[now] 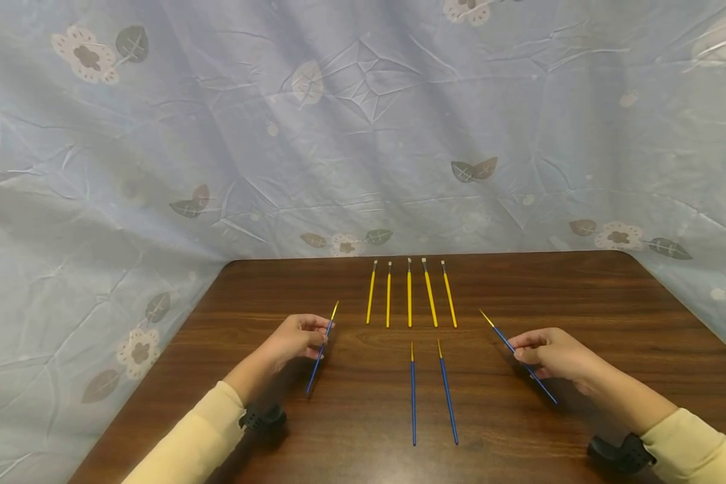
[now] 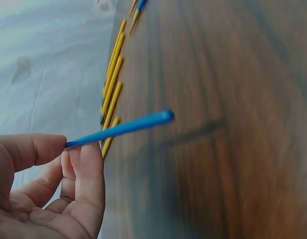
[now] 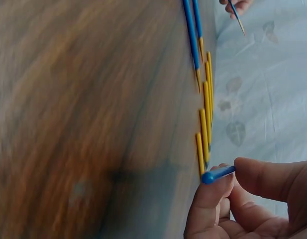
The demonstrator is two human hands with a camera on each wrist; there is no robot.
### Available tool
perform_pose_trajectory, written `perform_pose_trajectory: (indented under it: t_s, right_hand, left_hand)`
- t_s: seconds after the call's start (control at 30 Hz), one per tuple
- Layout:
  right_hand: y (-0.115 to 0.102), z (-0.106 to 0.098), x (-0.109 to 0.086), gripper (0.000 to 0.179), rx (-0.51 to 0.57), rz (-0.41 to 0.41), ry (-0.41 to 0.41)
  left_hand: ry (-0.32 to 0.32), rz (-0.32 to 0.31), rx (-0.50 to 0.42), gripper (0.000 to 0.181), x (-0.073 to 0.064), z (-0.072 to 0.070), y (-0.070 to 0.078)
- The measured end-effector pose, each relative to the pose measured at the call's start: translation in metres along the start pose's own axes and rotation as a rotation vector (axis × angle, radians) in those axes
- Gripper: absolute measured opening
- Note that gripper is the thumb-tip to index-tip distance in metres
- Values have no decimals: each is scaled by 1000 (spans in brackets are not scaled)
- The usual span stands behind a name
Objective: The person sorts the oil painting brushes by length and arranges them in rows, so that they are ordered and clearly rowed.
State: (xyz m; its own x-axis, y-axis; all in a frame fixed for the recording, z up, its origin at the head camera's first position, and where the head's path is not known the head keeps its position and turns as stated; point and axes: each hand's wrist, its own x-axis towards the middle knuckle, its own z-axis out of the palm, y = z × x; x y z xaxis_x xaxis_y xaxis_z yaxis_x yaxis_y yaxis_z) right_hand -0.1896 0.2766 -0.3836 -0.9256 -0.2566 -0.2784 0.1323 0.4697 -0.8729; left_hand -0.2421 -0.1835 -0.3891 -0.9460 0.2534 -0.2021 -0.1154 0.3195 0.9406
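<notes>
My left hand (image 1: pixel 296 339) pinches a thin blue paintbrush (image 1: pixel 318 359) between thumb and fingers, its gold-coloured tip slanting up and away. In the left wrist view the blue handle (image 2: pixel 138 124) sticks out past the thumb, with its shadow on the wood below. On the other side, my right hand (image 1: pixel 550 353) pinches a second blue paintbrush (image 1: pixel 535 378), tip toward the upper left. Its rounded handle end (image 3: pixel 209 177) faces the right wrist camera. Between the hands, two more blue paintbrushes (image 1: pixel 414 403) lie side by side, tips pointing away from me.
Several yellow flat paintbrushes (image 1: pixel 409 299) lie in a row near the far edge of the brown wooden table (image 1: pixel 339 430), white bristles away from me. A pale floral cloth (image 1: pixel 363 134) hangs behind the table. Dark wrist-worn devices (image 1: pixel 622 454) sit below both sleeves.
</notes>
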Motion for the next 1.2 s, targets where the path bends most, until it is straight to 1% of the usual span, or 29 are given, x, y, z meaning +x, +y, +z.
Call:
perform_pose_trajectory:
  t_s: [0.2,0.47,0.6,0.77,0.87,1.03,1.2]
  right_hand:
    - [-5,11,-3,38,47,12,-16]
    - [-9,23,-4,37,86,18,-28]
    - [-9,29,-5,35,107,20,-42]
    - [-10,37,-5,34,123,15,-57]
    - [-11,42,-4,32,130,26,-56]
    - [-11,49,-2,31,141,43,-55]
    - [-11,56,-1,30,143,32,-72]
  left_hand:
    - [-16,-30,-42,32,-7,18,4]
    - [-37,-28,-63,33,-14,42,9]
    - [-45,-25,-63,31,-17,55,9]
    - [-57,-26,-91,29,-20,70,9]
    - [-57,-13,-93,29,-21,77,10]
    - [-53,12,-69,28,-20,86,9]
    - [-61,19,-62,26,-19,92,6]
